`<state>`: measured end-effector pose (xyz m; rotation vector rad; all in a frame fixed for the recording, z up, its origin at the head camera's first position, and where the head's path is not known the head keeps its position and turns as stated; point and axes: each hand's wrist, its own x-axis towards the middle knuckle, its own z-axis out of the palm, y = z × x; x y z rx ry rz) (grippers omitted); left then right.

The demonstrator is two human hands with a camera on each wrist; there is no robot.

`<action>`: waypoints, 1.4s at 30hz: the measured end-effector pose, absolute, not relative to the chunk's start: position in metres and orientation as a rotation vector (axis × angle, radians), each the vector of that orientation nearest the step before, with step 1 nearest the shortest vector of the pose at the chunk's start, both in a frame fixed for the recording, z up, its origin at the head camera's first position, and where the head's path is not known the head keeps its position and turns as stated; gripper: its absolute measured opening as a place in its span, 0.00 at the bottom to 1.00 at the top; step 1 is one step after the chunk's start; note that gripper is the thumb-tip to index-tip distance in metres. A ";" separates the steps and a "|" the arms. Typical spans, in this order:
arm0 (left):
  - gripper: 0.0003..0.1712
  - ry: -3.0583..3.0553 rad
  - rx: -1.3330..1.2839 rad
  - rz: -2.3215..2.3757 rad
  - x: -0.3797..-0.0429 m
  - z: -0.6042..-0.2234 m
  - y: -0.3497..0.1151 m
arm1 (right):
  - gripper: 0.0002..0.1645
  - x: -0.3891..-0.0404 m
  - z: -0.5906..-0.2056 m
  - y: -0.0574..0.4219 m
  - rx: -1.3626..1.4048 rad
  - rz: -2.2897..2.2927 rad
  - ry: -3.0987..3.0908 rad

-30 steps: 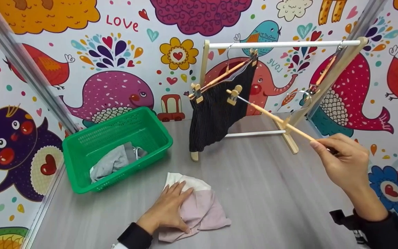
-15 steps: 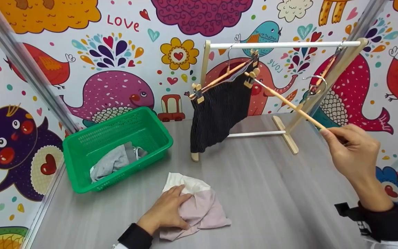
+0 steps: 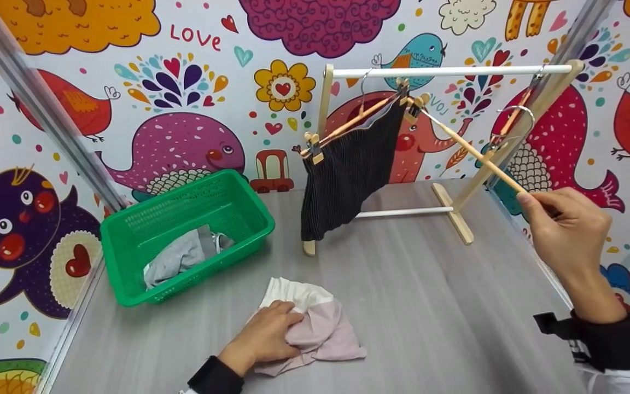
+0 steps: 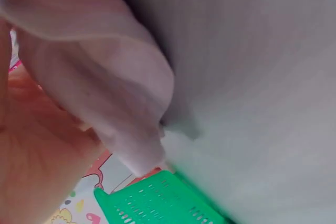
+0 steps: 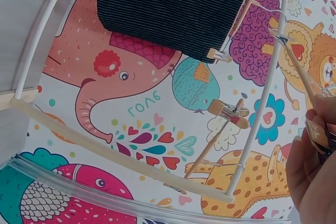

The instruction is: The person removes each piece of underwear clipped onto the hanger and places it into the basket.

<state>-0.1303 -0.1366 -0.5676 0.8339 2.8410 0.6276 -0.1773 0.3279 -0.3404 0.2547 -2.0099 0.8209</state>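
My left hand [image 3: 268, 331] grips a pink garment with a white waistband [image 3: 334, 331] on the table, its fingers bent over the cloth. In the left wrist view the pink cloth [image 4: 105, 72] stands up in a fold by the palm. My right hand [image 3: 572, 230] holds one end of a wooden clip hanger [image 3: 471, 149] in the air, with its metal hook upward. The hanger's far clip overlaps the rack area beside a black striped garment [image 3: 348, 164], which hangs from another clip hanger. In the right wrist view a clip [image 5: 317, 132] sits inside the hand.
A small rack with a white top rail [image 3: 457, 70] and wooden legs stands at the back right. Another hanger [image 3: 517, 109] hangs near its right end. To the left, a green basket [image 3: 184, 191] contains a grey garment [image 3: 178, 257]. Printed walls enclose the table.
My right hand has moved up and right with the hanger, its far clip rising past the black garment. The left hand's fingers have drawn in, bunching the pink garment slightly.
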 end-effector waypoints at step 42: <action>0.23 2.906 1.000 0.797 -0.132 -0.571 -0.136 | 0.22 -0.237 -0.287 0.306 -0.016 0.457 -2.259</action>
